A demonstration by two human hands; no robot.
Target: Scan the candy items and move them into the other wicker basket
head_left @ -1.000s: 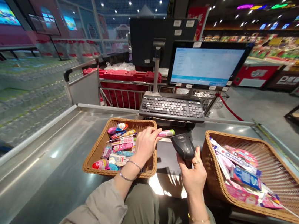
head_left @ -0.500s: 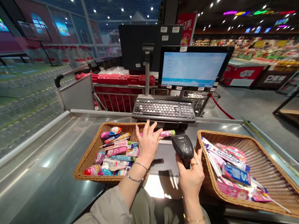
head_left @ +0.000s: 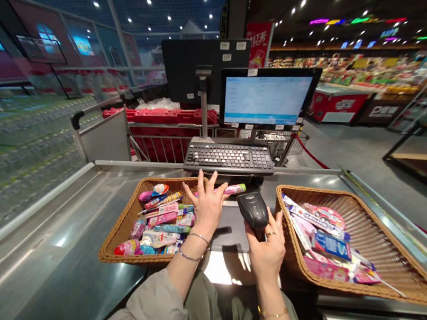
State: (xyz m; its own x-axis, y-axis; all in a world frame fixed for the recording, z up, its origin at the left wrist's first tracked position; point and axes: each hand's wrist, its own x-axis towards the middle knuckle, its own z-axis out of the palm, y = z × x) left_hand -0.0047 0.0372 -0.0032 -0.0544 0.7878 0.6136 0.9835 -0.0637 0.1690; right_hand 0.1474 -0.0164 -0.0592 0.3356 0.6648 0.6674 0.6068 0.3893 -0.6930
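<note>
My left hand [head_left: 207, 207] is raised over the right side of the left wicker basket [head_left: 108, 243], some of its fingers stretched out. It holds a slim pink tube with a green end [head_left: 236, 188], partly hidden behind the fingers; the tube's green end points toward the scanner. In my right hand [head_left: 267, 251] is a black handheld barcode scanner [head_left: 253, 209], its head tilted toward the tube. Small colourful packets and tubes [head_left: 164, 219] fill the left basket. The right wicker basket [head_left: 398, 236] holds several flat packages [head_left: 331, 245], close beside my right hand.
A black keyboard [head_left: 232, 155] stands behind my hands, below a lit monitor [head_left: 266, 101]. A second dark screen [head_left: 186, 70] faces away. The metal counter [head_left: 66, 234] runs along the left. Shopping carts [head_left: 160, 139] stand beyond the counter.
The view has turned slightly, so everything sits a little further left in the picture. Both hands keep hold of the tube and the scanner, with little other movement.
</note>
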